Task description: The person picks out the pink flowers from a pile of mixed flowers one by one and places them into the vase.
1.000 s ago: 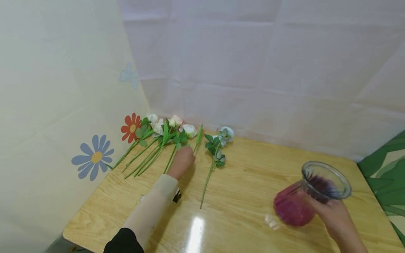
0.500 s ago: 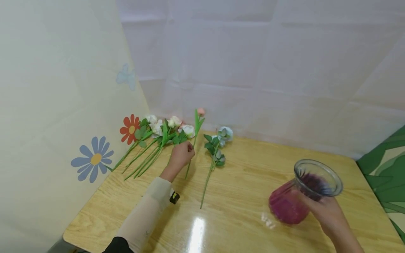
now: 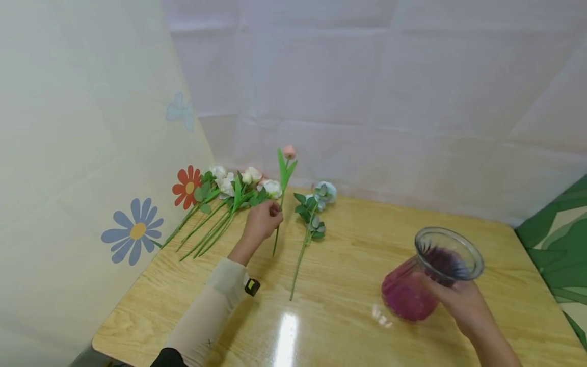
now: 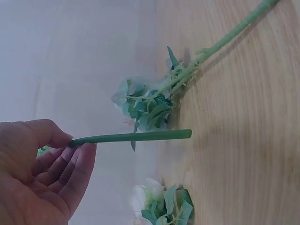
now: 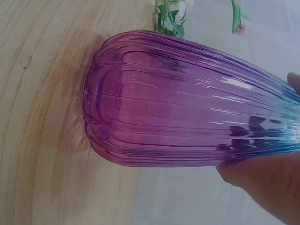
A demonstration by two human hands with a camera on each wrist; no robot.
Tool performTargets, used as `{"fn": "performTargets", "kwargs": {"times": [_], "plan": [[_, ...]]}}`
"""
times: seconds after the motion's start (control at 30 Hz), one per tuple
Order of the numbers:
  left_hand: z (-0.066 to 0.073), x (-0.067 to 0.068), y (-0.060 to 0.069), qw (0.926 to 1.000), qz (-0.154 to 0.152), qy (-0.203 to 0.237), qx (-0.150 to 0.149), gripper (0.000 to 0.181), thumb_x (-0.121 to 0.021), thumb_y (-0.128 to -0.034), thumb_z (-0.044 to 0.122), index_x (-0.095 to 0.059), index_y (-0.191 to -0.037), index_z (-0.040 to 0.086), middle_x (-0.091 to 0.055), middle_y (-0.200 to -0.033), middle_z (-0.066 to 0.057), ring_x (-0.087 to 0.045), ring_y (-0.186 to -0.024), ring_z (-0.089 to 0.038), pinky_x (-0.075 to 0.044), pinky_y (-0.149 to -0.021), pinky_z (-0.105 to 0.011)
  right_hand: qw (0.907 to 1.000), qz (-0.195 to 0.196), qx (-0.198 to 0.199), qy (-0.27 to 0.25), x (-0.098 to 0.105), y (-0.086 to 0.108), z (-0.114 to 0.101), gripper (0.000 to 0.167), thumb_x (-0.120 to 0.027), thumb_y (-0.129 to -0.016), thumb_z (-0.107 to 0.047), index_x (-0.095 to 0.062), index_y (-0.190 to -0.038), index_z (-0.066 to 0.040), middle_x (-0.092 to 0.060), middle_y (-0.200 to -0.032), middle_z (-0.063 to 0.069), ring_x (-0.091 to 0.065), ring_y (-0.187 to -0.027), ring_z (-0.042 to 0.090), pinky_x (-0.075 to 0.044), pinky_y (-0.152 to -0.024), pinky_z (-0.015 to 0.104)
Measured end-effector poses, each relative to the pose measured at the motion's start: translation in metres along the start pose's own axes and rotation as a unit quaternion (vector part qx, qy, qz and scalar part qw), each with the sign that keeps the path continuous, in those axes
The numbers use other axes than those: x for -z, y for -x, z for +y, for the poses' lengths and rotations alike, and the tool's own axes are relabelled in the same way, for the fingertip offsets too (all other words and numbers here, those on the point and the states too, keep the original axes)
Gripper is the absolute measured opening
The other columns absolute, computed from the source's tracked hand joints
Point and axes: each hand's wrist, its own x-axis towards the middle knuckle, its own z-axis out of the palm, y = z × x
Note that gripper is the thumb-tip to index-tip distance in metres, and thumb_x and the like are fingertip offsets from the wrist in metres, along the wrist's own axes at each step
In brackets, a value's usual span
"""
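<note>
My left hand point(image 3: 262, 220) pinches the stem of a pink tulip point(image 3: 289, 152), held upright above the table. In the left wrist view the green stem point(image 4: 140, 136) runs out between thumb and fingers of the left hand point(image 4: 49, 171), its lower end free. My right hand point(image 3: 465, 303) grips the neck of a ribbed glass vase point(image 3: 410, 290), purple-pink below and bluish at the rim, tilted to the right. The right wrist view shows the vase point(image 5: 154, 101) side-on, with part of the right hand point(image 5: 267, 183) at its neck.
Several white and pale flowers point(image 3: 225, 184) with green stems lie at the back left of the wooden table point(image 3: 348, 326). A pale blue flower point(image 3: 324, 192) lies right of the left hand. Behind stands a pale cloth backdrop point(image 3: 321, 76).
The left hand has lifted the tulip off the table beside the other flowers, and its pink head has risen into view. The right hand has brought the vase a little to the left.
</note>
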Motion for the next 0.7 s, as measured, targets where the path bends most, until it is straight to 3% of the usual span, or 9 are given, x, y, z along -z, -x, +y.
{"fn": "performTargets", "kwargs": {"times": [0.13,0.3,0.43,0.7], "plan": [[0.007,0.002,0.001,0.9998,0.003,0.017,-0.013,0.016,-0.063,-0.0952,0.017,-0.068,-0.107,0.008,-0.072,-0.093,-0.005,-0.066,-0.073,-0.016,-0.054,-0.066,-0.032,0.9988,0.002,-0.006,0.048,-0.001,0.001,-0.002,0.057,-0.068,-0.086,0.014,-0.051,-0.125,-0.023,-0.065,-0.108,-0.020,-0.060,-0.098,-0.006,-0.048,-0.082,0.008],[0.018,0.012,0.004,0.9985,0.021,0.042,-0.028,0.019,-0.065,-0.0971,0.019,-0.068,-0.112,0.007,-0.072,-0.093,-0.005,-0.068,-0.078,-0.018,-0.055,-0.065,-0.034,0.9938,-0.020,-0.017,0.108,-0.005,-0.006,-0.009,0.052,-0.070,-0.088,0.007,-0.048,-0.130,-0.015,-0.063,-0.109,-0.020,-0.060,-0.098,-0.004,-0.050,-0.081,0.012],[0.027,0.018,0.008,0.9971,0.038,0.059,-0.030,0.020,-0.066,-0.0968,0.017,-0.068,-0.114,0.006,-0.072,-0.093,-0.005,-0.068,-0.081,-0.021,-0.056,-0.068,-0.037,0.9936,-0.037,-0.020,0.105,-0.010,-0.012,-0.012,0.051,-0.070,-0.090,0.004,-0.047,-0.132,-0.010,-0.062,-0.112,-0.018,-0.060,-0.102,-0.003,-0.051,-0.084,0.013],[0.048,0.008,0.011,0.9940,0.009,0.076,-0.078,0.017,-0.065,-0.0971,0.019,-0.068,-0.110,0.008,-0.070,-0.094,-0.004,-0.066,-0.084,-0.020,-0.055,-0.070,-0.037,0.9965,-0.017,-0.023,0.078,-0.005,0.001,-0.009,0.050,-0.070,-0.088,0.007,-0.050,-0.129,-0.014,-0.064,-0.110,-0.016,-0.062,-0.100,-0.001,-0.051,-0.083,0.013]]}}
